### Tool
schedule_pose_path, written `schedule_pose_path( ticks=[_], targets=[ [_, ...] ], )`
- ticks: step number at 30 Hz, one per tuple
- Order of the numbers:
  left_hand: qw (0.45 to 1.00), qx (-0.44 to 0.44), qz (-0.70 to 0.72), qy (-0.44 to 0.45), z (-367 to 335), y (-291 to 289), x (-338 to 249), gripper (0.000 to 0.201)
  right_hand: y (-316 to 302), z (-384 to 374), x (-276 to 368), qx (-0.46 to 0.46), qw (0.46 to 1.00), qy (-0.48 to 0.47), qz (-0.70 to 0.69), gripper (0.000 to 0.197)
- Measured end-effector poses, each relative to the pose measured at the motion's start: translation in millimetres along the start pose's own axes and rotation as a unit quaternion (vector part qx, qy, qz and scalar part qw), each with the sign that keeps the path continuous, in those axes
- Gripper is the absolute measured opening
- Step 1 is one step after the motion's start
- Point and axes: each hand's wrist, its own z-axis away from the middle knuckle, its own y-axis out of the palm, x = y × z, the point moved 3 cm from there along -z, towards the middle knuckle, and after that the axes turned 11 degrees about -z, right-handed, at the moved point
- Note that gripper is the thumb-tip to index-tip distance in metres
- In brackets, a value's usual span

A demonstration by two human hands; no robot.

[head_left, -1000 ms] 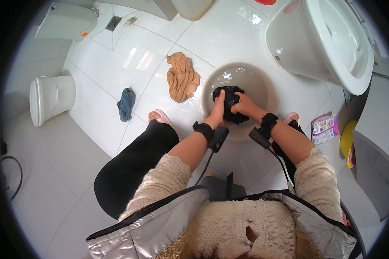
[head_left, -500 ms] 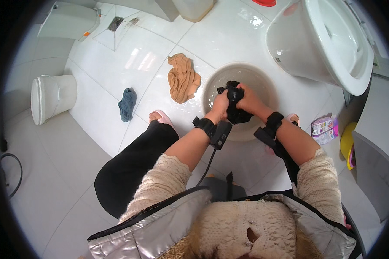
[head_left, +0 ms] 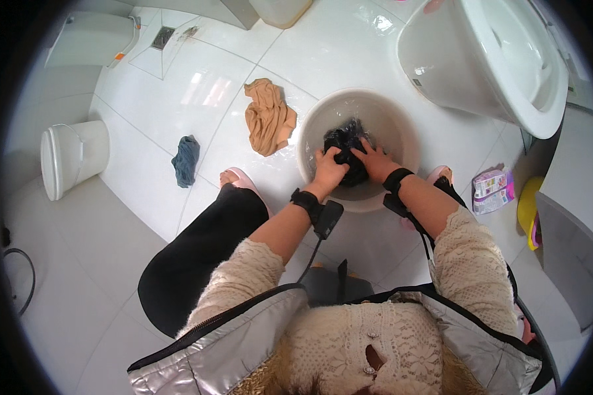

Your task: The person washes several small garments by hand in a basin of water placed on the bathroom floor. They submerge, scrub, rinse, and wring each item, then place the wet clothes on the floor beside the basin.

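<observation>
Black cloth (head_left: 344,137) looser than before

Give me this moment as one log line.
left hand: touching black cloth | right hand: touching black cloth | black cloth: in basin of water | floor: tan cloth, blue cloth

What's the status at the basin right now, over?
Left hand and right hand on black cloth, grip unclear. Cloth bunched in the basin. No obstruction visible at the hands; tan cloth lies outside, left.

Black cloth (head_left: 342,137), beige basin (head_left: 412,155), tan cloth (head_left: 267,118), slate-blue cloth (head_left: 186,160), cream lace-patterned sleeves (head_left: 473,263)
</observation>
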Motion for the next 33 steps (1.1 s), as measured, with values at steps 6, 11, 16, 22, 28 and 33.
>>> schedule_pose_path(
  ticks=[6,11,16,22,28,33],
  targets=[
    [0.937,0.016,0.314,-0.155,5,1,-11,0.073,-31,-10,-3,-0.018,0.962,0.018,-0.273,0.050],
    [0.792,0.136,0.557,-0.211,-13,-14,-21,0.055,-65,10,56,-0.080,0.897,0.013,-0.434,0.044],
    [0.737,0.272,0.574,-0.230,-34,-29,-11,0.043,-82,36,87,-0.007,0.839,-0.024,-0.543,0.049],
    [0.725,0.281,0.616,-0.126,-28,-29,-23,0.026,-88,42,83,-0.125,0.889,-0.137,-0.418,0.030],
    [0.836,0.060,0.516,-0.176,-10,-25,-43,0.021,-64,17,36,-0.231,0.899,-0.170,-0.331,0.024],
    [0.888,0.035,0.447,-0.105,7,-8,-45,0.026,-52,10,-8,-0.103,0.947,-0.140,-0.271,0.042]
  ],
)
